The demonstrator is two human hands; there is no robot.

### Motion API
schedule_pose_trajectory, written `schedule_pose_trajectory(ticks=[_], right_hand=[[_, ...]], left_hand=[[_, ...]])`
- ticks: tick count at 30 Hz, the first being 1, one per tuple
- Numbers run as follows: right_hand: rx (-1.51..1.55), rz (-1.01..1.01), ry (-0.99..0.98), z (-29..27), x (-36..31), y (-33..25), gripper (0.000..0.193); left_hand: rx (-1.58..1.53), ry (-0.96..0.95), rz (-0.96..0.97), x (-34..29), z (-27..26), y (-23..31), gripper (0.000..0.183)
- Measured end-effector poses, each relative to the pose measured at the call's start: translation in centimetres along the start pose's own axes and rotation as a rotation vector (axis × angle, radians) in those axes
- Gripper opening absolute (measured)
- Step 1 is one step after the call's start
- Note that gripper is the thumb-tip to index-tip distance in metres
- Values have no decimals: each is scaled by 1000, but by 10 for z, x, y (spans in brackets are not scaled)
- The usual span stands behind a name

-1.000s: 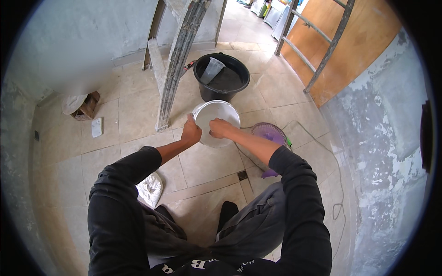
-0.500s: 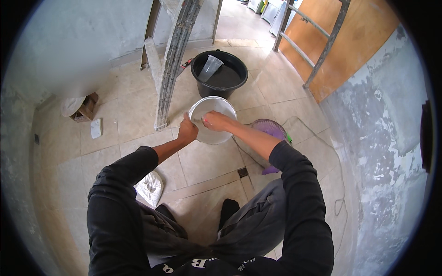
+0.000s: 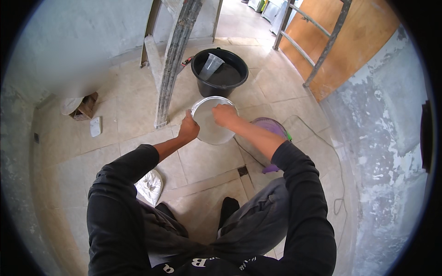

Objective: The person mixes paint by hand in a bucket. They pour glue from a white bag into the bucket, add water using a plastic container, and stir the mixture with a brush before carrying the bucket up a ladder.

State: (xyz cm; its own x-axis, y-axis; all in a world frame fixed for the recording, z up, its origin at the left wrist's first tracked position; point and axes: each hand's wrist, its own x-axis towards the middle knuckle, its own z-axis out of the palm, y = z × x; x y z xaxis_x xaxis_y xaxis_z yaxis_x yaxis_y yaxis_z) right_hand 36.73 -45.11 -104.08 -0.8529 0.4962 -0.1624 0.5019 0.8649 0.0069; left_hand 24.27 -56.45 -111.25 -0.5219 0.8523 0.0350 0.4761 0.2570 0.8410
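Observation:
A white bucket (image 3: pixel 216 135) stands on the tiled floor ahead of me, with a pale grey inside. My left hand (image 3: pixel 189 127) is closed on the left side of its rim. Over the bucket's opening, my right hand (image 3: pixel 224 115) is curled into a fist, and whatever it grips is hidden beneath the fingers. Directly behind stands a black tub (image 3: pixel 240 83) with a clear plastic cup (image 3: pixel 212 66) tilted inside it. To the right of the bucket, partly covered by my right forearm, lies a round purple object (image 3: pixel 270 125) with a green part.
A spattered ladder (image 3: pixel 172 69) rises left of the tub. Another ladder (image 3: pixel 317 66) leans by an orange-brown board (image 3: pixel 361 43). A white bag (image 3: pixel 150 187) lies by my left foot. A thin cable (image 3: pixel 338 161) winds along the right. A small wooden box (image 3: pixel 86 108) sits far left.
My right hand has moved a little to the right within the bucket's opening. The bucket has shifted slightly right, with my left hand still on its rim.

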Motion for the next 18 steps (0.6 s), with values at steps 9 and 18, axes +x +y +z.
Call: schedule_pose_trajectory(ticks=[9, 18], right_hand=[[306, 16, -221, 40, -7, -26, 31], [509, -19, -27, 23, 7, -27, 39]], left_hand=[[-84, -41, 197, -24, -6, -16, 45], [-97, -22, 213, -35, -11, -31, 44]])
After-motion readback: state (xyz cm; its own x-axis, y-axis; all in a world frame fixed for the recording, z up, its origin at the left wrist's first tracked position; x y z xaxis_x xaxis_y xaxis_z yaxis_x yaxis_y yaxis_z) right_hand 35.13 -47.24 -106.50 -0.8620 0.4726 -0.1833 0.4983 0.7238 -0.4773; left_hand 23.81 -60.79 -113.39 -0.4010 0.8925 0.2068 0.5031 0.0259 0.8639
